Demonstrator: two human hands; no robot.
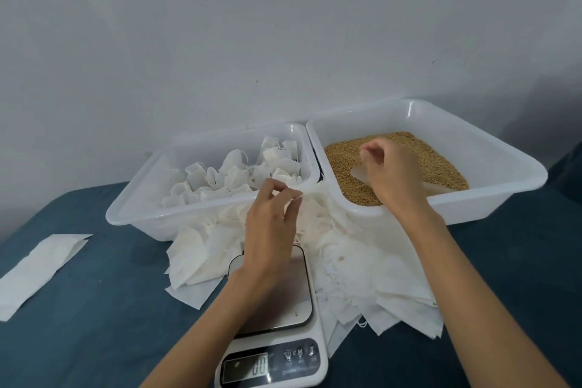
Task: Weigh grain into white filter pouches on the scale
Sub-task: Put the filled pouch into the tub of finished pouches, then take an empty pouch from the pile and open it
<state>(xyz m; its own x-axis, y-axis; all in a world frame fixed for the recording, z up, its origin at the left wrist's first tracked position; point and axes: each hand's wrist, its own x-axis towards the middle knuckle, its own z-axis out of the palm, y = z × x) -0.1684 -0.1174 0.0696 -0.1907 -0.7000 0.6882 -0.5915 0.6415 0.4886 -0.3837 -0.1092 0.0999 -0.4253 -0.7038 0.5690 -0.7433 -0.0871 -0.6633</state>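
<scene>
I see grain [409, 148], golden-brown and fine, heaped in the right tub [491, 148], with a bare patch of white floor showing through near the middle. My right hand [390, 173] hangs over that heap, fingers curled under with the tips bunched; whether they hold any grain, I cannot tell.

My left hand [271, 230] is over the scale [277, 309], thumb and forefinger pinching the edge of a thin white pouch [294, 198] at the near rim of the left tub [132, 208]. The other fingers are loosely bent.

Flat pouches [362, 261] lie in a loose pile around and behind the scale, spilling to both sides on the blue cloth [94, 309], corners pointing every way. The left tub holds filled pouches [239, 173], puffed and crumpled, mouths mostly upward.

The scale's long axis runs from me toward the tubs, display at the near end. Its steel plate carries no pouch. The display reads what looks like 0.0; the button labels are too small to read.

A white strip [41, 271] lies alone at far left, slanting away toward the right.
</scene>
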